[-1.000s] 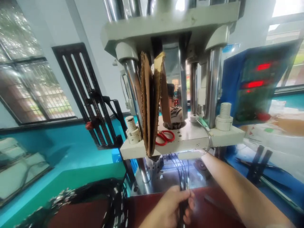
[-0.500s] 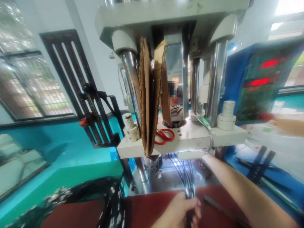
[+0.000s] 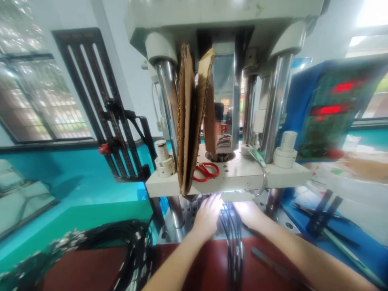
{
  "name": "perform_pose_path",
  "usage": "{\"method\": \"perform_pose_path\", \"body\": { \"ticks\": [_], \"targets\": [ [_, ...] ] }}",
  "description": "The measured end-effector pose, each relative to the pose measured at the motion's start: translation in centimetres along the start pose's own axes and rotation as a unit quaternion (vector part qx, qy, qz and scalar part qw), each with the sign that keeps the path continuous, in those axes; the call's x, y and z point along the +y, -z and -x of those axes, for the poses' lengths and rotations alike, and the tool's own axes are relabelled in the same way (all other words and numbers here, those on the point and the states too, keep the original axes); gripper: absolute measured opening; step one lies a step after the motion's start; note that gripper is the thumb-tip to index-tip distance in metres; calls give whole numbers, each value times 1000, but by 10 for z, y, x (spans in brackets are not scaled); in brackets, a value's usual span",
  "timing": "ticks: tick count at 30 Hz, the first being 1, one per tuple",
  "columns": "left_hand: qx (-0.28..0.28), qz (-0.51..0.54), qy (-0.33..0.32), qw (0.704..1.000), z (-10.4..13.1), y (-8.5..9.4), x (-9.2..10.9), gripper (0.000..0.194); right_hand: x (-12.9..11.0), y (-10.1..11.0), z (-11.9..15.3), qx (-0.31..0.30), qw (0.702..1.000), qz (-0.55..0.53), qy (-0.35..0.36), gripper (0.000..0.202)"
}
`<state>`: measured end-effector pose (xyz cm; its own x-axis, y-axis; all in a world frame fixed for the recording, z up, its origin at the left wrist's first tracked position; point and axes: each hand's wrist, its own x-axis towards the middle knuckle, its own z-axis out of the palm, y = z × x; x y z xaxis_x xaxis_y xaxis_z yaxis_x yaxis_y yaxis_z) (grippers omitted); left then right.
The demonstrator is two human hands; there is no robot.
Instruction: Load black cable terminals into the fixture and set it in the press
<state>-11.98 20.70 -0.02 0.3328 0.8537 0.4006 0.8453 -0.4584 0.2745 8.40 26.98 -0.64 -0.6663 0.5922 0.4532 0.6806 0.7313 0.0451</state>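
Observation:
A bundle of black cables (image 3: 233, 238) runs from the red mat (image 3: 209, 270) up under the white platen (image 3: 239, 178) of a press machine. My left hand (image 3: 207, 214) lies just left of the cables on the metal bed, fingers stretched forward and holding nothing I can see. Just right of the cables is my right hand (image 3: 250, 212). Its fingers reach under the platen into bright glare, and their grip is hidden. Both hands flank the cable ends.
Folded cardboard (image 3: 189, 117) and red scissors (image 3: 207, 169) sit on the platen between white threaded posts (image 3: 163, 158). A blue control box (image 3: 329, 109) with red displays stands right. A coil of black cables (image 3: 127, 250) lies lower left. A dark tool (image 3: 273, 262) rests on the mat.
My left hand let go of the cable bundle near the mat and moved forward under the platen. My right hand drew back a little beside the cables. The view tilted slightly.

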Motion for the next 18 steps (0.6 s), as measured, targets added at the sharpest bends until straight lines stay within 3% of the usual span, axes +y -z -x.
{"method": "perform_pose_path", "body": {
  "ticks": [3, 7, 12, 15, 18],
  "targets": [
    [-58, -83, -82, 991, -10, 0, -20, 56, 1, -3, -1, 2, 1000, 8, -1, 37],
    [-65, -111, -80, 988, -13, 1, -33, 58, 4, -8, 0, 6, 1000, 16, -8, 40],
    [-37, -37, -57, 997, -30, 8, -8, 46, 4, -10, 0, 4, 1000, 8, -6, 40],
    [-38, -9, -84, 996, -43, 11, 8, 43, 2, -5, -2, 1, 1000, -3, -5, 38],
    [-49, -13, -97, 994, -48, 9, 12, 43, -1, 1, -4, -4, 1000, -17, -5, 35]
  ]
}}
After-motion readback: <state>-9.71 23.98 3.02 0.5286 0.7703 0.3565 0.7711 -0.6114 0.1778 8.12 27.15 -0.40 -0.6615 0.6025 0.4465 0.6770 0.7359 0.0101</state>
